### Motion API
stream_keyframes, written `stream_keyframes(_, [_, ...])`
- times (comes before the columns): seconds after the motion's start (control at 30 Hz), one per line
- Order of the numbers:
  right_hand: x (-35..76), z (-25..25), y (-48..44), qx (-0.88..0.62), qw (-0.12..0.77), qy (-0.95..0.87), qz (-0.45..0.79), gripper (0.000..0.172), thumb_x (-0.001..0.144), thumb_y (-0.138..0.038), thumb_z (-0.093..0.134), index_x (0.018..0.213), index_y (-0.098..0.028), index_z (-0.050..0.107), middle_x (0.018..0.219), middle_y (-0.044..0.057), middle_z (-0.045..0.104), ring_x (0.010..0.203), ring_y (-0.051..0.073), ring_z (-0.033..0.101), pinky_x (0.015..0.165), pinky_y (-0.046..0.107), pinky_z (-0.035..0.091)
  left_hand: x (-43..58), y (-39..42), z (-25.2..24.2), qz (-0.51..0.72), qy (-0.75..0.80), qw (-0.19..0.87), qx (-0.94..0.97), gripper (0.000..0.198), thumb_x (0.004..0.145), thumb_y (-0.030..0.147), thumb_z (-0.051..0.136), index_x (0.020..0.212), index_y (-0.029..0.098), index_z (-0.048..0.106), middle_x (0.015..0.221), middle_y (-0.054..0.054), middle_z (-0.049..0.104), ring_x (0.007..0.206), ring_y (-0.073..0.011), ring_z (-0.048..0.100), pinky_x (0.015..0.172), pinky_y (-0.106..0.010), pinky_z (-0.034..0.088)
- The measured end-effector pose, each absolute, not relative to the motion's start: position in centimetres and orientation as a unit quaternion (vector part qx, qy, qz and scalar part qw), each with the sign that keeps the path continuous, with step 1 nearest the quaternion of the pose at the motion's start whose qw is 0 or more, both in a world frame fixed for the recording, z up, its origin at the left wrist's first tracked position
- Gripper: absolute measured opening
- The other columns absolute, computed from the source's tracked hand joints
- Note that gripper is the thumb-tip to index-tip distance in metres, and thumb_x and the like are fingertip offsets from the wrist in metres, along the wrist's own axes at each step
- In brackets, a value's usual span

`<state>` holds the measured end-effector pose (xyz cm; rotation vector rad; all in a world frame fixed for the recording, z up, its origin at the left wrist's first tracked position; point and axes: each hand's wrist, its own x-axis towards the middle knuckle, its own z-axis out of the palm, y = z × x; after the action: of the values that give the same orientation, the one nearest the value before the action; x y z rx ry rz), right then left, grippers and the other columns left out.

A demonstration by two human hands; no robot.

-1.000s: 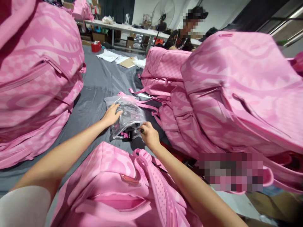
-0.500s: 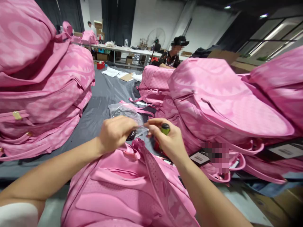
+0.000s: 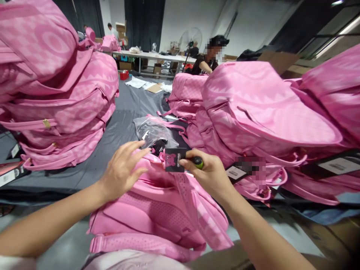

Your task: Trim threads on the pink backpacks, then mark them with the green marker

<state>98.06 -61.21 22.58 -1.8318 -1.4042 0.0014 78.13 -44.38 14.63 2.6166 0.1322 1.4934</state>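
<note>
A pink backpack point(image 3: 146, 213) stands in front of me at the table's edge, its padded back and straps facing me. My right hand point(image 3: 206, 168) is closed, pinching a black hang tag point(image 3: 174, 160) with a pink bear-like print. In the same hand is a tool with a green and black handle point(image 3: 197, 162); its working end is hidden. My left hand point(image 3: 123, 168) is open, fingers spread, above the backpack's left top edge. Just beyond lies a clear plastic bag point(image 3: 154, 131) with black tags in and beside it.
Pink backpacks are piled on the left point(image 3: 64, 105) and on the right point(image 3: 261, 105), some with black labels. Papers point(image 3: 137, 82) and a red box point(image 3: 124, 75) lie farther along the dark-covered table point(image 3: 120, 123). A person in a cap point(image 3: 208, 60) is behind the right pile.
Both hands were close together by the plastic bag; my left hand has opened and drawn back left. The black hang tag now shows in my right hand. The backpack's lower strap has come into view.
</note>
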Motion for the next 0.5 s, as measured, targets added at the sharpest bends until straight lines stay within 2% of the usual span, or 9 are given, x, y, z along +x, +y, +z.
stream_keyframes(0.13, [96.6,20.3,-61.2,-0.752,0.239,-0.612,-0.052,0.01,0.086,-0.028,0.062,0.082,-0.022,0.07,0.075,0.003,0.07,0.068,0.018,0.064,0.064,0.027,0.043,74.8,-45.1,10.1,0.379,0.156,0.165,0.897,0.058,0.098,0.036,0.054,0.153,0.028,0.036,0.151,-0.012,0.049,0.138,-0.0259,0.048,0.111,-0.046,0.046])
stream_keyframes(0.23, [94.7,19.1,-60.3,-0.759,0.052,-0.649,-0.006,0.02,0.084,-0.012,0.056,0.086,-0.022,0.072,0.082,0.005,0.074,0.078,0.02,0.068,0.068,0.026,0.043,74.0,-45.6,7.7,0.384,0.162,0.214,0.883,0.071,0.098,0.036,0.053,0.16,0.03,0.016,0.156,-0.012,0.043,0.142,-0.0233,0.046,0.114,-0.042,0.044])
stream_keyframes(0.33, [93.2,18.5,-59.2,-0.742,-0.091,-0.663,0.038,0.025,0.085,-0.008,0.052,0.09,-0.02,0.073,0.082,0.008,0.075,0.077,0.022,0.069,0.064,0.028,0.04,74.0,-46.0,6.6,0.399,0.165,0.226,0.873,0.083,0.095,0.04,0.058,0.161,0.028,0.009,0.157,-0.014,0.041,0.144,-0.0241,0.044,0.116,-0.042,0.042])
stream_keyframes(0.4, [92.6,18.2,-58.5,-0.732,-0.137,-0.666,0.034,0.025,0.088,-0.008,0.051,0.092,-0.018,0.073,0.08,0.009,0.075,0.074,0.023,0.069,0.061,0.03,0.037,74.1,-46.1,6.4,0.394,0.16,0.228,0.876,0.085,0.094,0.041,0.061,0.161,0.027,0.01,0.156,-0.014,0.043,0.143,-0.0241,0.045,0.115,-0.041,0.043])
stream_keyframes(0.5, [91.9,17.6,-57.2,-0.696,-0.162,-0.699,0.029,0.022,0.091,-0.01,0.053,0.094,-0.017,0.073,0.079,0.009,0.074,0.072,0.022,0.068,0.06,0.031,0.034,74.2,-45.9,6.3,0.402,0.151,0.223,0.875,0.082,0.095,0.038,0.06,0.16,0.029,0.012,0.156,-0.012,0.044,0.142,-0.0224,0.046,0.116,-0.039,0.043])
